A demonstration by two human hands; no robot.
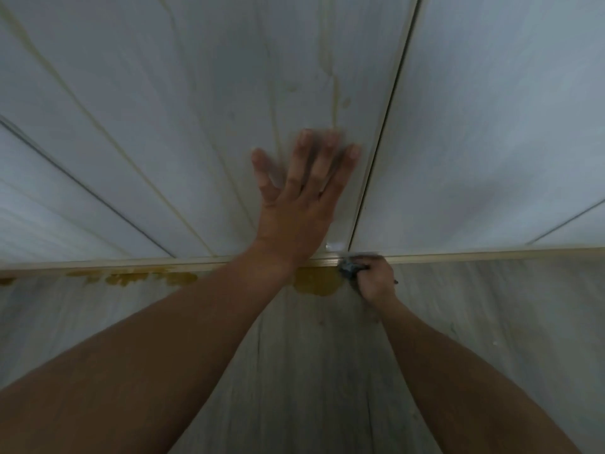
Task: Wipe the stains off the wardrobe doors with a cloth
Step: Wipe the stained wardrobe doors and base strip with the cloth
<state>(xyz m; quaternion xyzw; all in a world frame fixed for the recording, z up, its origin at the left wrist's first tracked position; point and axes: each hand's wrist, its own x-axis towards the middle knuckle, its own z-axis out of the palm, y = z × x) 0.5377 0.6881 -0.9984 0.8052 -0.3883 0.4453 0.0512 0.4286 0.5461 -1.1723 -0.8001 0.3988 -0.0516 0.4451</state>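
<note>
Cloth (351, 267) in right hand (377, 282), left hand (301, 204) flat on door (183, 119)

Floor (294, 371): grey wood-grain planks with thin dark seams running away from the camera; fills the lower part of the view.
Rail (491, 253): pale beige strip running left to right along the floor's far edge.
Puddles (147, 278): yellow-brown wet patches on the floor, right against the rail.
Light: dim, cool, bluish-grey; one small bright glint (330, 245) just above the rail.
</note>
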